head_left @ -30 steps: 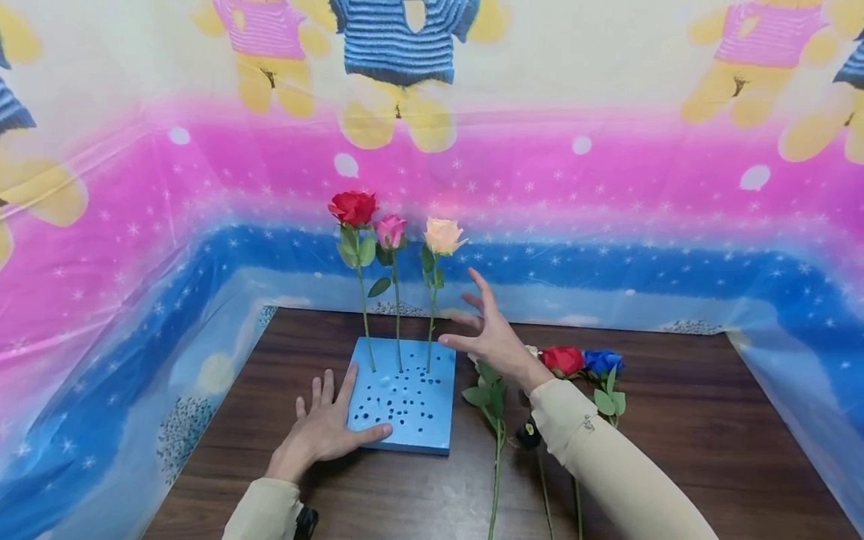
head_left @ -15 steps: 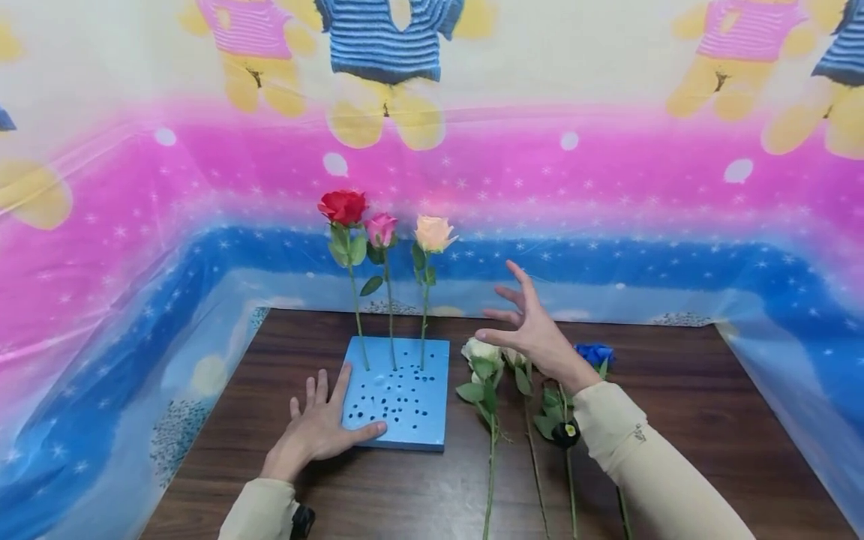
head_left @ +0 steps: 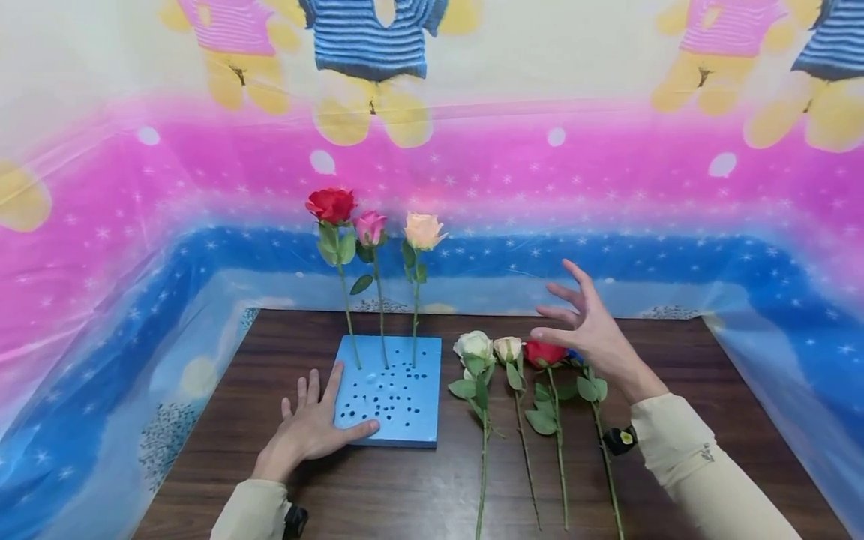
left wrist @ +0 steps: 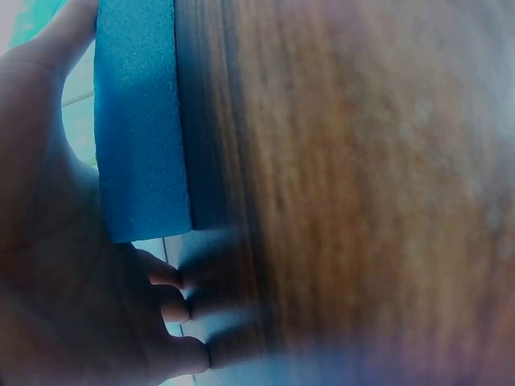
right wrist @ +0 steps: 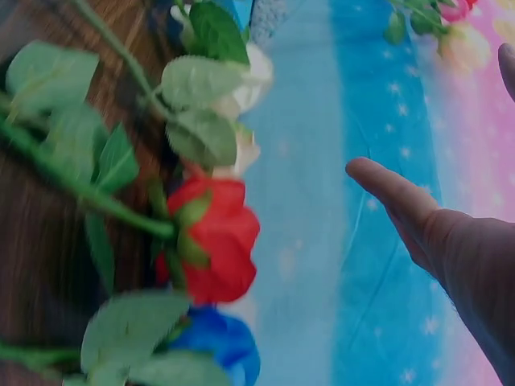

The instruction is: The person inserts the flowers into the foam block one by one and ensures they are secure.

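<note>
The blue foam block (head_left: 425,394) lies flat on the wooden table (head_left: 378,502), its top pitted with many small holes. At its left edge, the left hand (head_left: 307,431) has its fingers spread: the thumb rests across the block's near left corner, the index finger runs along its side, and nothing is gripped. To the right of the block, the right hand (head_left: 590,326) is raised, fingers apart and slightly bent, with nothing in its grasp.

In the block stand 3 roses, left to right: a tall red rose (head_left: 331,205), a pink rose (head_left: 370,227) and a peach rose (head_left: 424,230). To the block's right lie 4 more in a row, heads away from the person: a white rose (head_left: 475,345), a cream rose (head_left: 508,349), a fallen red rose (head_left: 544,352) and, farthest from the block, a blue rose (right wrist: 221,346).

The roses look artificial, so they are probably very light, with thin, fairly stiff stems and soft petals that crush easily. The bare stem below the leaves seems the best place for a fingertip pinch; leaves may snag on neighbours. The block looks light and apt to slide or dent, so flat, gentle pressure on its edges suits it.
</note>
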Action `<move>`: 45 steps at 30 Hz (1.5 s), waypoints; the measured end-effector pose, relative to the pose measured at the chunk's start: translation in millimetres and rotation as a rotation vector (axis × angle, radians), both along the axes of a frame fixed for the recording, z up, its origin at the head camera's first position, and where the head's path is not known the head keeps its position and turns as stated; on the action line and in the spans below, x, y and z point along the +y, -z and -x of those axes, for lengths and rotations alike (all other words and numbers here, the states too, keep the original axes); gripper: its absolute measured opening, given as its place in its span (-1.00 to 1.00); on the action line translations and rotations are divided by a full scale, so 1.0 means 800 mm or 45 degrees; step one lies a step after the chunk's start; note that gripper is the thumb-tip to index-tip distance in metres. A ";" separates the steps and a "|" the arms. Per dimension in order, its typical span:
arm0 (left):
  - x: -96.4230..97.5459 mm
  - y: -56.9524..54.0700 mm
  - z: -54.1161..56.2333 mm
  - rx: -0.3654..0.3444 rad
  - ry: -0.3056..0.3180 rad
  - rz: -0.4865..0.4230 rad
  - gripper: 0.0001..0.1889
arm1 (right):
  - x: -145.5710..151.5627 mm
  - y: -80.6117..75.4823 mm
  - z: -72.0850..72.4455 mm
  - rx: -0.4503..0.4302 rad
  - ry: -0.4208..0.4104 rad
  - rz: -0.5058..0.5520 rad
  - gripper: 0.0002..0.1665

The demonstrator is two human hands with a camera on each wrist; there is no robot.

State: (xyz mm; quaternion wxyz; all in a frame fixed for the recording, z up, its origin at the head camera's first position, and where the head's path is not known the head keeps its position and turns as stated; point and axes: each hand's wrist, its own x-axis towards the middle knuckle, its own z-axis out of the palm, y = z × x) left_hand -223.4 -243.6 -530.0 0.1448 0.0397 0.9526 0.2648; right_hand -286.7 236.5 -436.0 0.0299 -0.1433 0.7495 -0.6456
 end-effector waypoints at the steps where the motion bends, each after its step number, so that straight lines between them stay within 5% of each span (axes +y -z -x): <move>1: 0.000 0.000 0.000 -0.002 0.000 -0.001 0.45 | 0.005 -0.001 -0.002 -0.002 0.014 -0.007 0.46; 11: -0.001 -0.002 0.000 -0.006 0.008 -0.002 0.45 | 0.052 -0.005 -0.028 0.020 0.094 -0.098 0.35; 22: 0.000 -0.003 0.001 0.007 0.014 0.001 0.45 | 0.099 0.012 -0.051 0.004 0.086 -0.027 0.34; 39: 0.001 -0.002 0.000 0.016 0.019 0.013 0.44 | 0.146 0.079 -0.094 -0.114 0.016 0.176 0.27; 45: 0.001 -0.001 0.000 0.014 0.017 0.012 0.44 | 0.148 0.102 -0.108 -0.196 0.033 0.132 0.25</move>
